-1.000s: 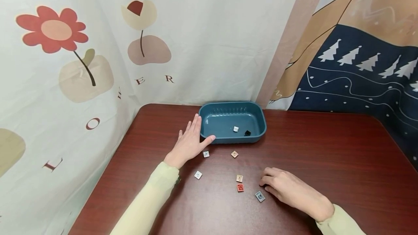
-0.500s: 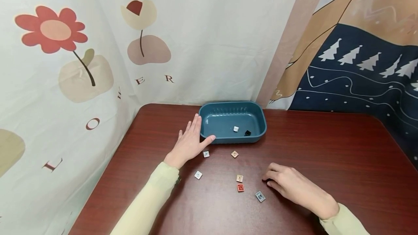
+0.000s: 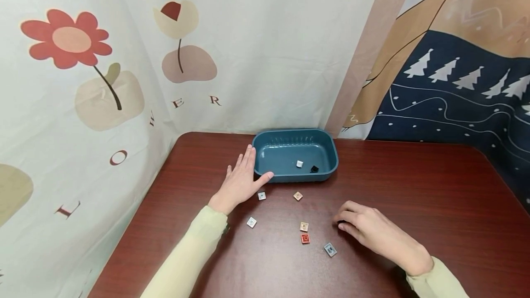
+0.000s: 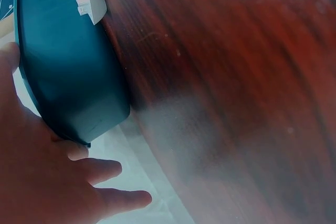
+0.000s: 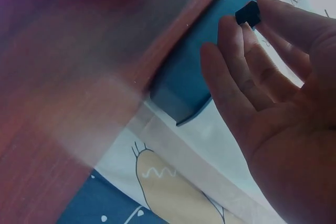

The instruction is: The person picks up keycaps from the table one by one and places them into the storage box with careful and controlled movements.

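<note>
Tray [image 3: 295, 178] set at back of table [image 3: 414, 187], far rim just beside hanging cloth [image 3: 269, 59]; probably put there to leave the near side for loose keycaps. Left hand [image 3: 236, 180] laid on tray's left end, fingers straight, thumb over near rim: apparently for steadying, no grip. Right hand [image 3: 378, 238] right of tray and nearer, with dark piece [image 5: 248, 14] pinched between thumb and fingertips, a sensible hold for something so small; probably a keycap, but dim in right wrist view. Inside tray, toward near right: white keycap [image 3: 299, 164] and black keycap [image 3: 314, 169], apart. On near side of tray: pale keycap [image 3: 262, 196] just off the left thumb, tan keycap [image 3: 298, 196] off mid-rim; farther out, silvery keycap [image 3: 251, 222], cream keycap [image 3: 304, 227] just beside red keycap [image 3: 305, 239], then blue-grey keycap [image 3: 330, 249]. Room: little behind tray, narrow strip between near rim and closest keycaps, broad stretch of table to tray's right; no keycap between right hand and tray's near right corner.
</note>
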### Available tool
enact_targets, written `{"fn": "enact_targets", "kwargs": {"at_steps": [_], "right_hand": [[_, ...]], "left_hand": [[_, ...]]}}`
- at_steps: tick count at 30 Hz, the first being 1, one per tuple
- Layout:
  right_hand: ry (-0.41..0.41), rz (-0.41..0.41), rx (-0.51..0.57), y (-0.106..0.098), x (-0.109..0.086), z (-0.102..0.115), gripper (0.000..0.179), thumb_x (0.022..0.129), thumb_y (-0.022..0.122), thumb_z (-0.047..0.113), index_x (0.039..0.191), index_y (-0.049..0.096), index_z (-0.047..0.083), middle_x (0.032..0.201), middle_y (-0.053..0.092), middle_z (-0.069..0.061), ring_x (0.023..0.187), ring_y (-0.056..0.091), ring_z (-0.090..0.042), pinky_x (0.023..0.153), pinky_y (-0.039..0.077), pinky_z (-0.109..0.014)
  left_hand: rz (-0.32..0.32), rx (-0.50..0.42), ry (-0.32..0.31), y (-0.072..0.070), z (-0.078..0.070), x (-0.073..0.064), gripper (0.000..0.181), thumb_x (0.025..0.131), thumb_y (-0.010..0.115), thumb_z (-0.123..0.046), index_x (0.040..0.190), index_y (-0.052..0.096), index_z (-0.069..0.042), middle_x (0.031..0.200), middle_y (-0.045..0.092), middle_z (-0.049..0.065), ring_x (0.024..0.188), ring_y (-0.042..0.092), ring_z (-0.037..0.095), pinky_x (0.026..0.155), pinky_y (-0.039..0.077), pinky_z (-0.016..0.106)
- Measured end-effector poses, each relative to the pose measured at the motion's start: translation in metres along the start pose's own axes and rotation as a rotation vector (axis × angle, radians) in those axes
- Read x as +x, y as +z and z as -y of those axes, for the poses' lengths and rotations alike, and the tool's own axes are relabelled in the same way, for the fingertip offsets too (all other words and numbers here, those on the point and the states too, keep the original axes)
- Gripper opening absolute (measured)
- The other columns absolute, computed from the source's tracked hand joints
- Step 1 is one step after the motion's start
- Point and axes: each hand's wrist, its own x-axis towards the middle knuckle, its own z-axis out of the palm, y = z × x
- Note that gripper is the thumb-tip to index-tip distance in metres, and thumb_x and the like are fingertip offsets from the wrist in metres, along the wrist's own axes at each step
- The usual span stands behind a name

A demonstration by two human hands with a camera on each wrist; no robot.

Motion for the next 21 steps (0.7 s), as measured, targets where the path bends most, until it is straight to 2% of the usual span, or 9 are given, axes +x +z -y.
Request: {"fn": "enact_targets", "kwargs": {"at_steps": [5,14,21], "right_hand": [[0.003,-0.019,-0.023,-0.007,0.002,-0.001,0.025,0.084,0.085,0.004,0.104,0.079,0.016,0.102,0.063,0.01,0.087,0.065,-0.003,0.074,0.058,-0.025],[-0.048,-0.131,-0.089,-0.014,0.014,-0.006,0.028,0.078,0.088,0.003,0.103,0.079,0.012,0.103,0.064,0.008,0.084,0.065,-0.003,0.073,0.057,-0.022],[-0.048,-0.168,-0.103,-0.02,0.025,-0.005,0.031,0.077,0.088,0.002,0.105,0.078,0.013,0.105,0.066,0.007,0.088,0.067,-0.006,0.075,0.058,-0.027]], "left_hand": [[-0.003,0.005,0.0,0.0,0.0,0.0,0.104,0.097,0.043,-0.076,0.167,0.008,-0.008,0.174,0.003,0.007,0.157,0.016,0.04,0.117,0.018,0.072],[-0.001,0.008,-0.002,0.0,0.0,0.001,0.104,0.097,0.043,-0.076,0.167,0.007,-0.008,0.174,0.002,0.007,0.157,0.016,0.04,0.116,0.018,0.072],[0.001,0.005,-0.001,0.0,0.0,0.0,0.105,0.096,0.042,-0.078,0.167,0.007,-0.009,0.174,0.002,0.006,0.157,0.016,0.04,0.117,0.018,0.072]]}}
